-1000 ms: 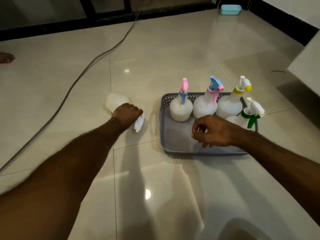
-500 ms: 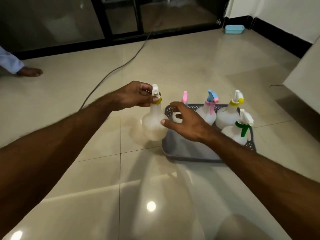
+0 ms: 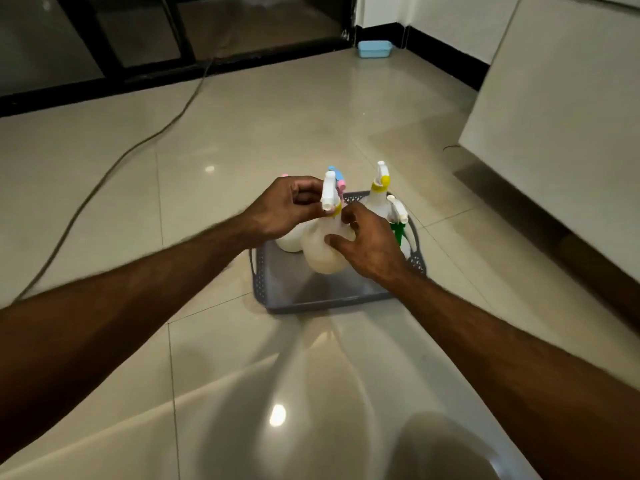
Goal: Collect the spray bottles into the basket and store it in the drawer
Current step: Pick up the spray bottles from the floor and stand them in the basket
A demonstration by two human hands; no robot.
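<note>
Holding one spray bottle (image 3: pixel 323 249) over the grey basket (image 3: pixel 294 299), both hands on it. Left hand (image 3: pixel 280 207) is at the top: fingers curled in around the white trigger head, thumb and fingertips pinching just beside the yellow collar, with the nozzle sticking up past the knuckles. Right hand (image 3: pixel 369 244) is lower, on the bottle's right side: thumb pressed against the front of the round translucent body, other fingers bent around toward the neck and far side, partly hidden behind the bottle. Bottle is upright, its belly between the two hands and above the basket's open near half; can't tell if its base touches the basket floor. Basket sits on the glossy tile floor (image 3: pixel 242 133), perforated walls, near half bare. Back half holds the other bottles: yellow-collared bottle (image 3: pixel 379 192) at the rear right, green-collared bottle (image 3: pixel 398 223) just in front of it beside the right wrist, a blue-and-pink trigger head (image 3: pixel 337 176) poking up behind the left knuckles, and another white body (image 3: pixel 289 242) under the left hand. Dark cable (image 3: pixel 114 164) runs across the floor well to the left. Small blue tub (image 3: pixel 375 49) against the far wall. White cabinet (image 3: pixel 561 116) on the right.
</note>
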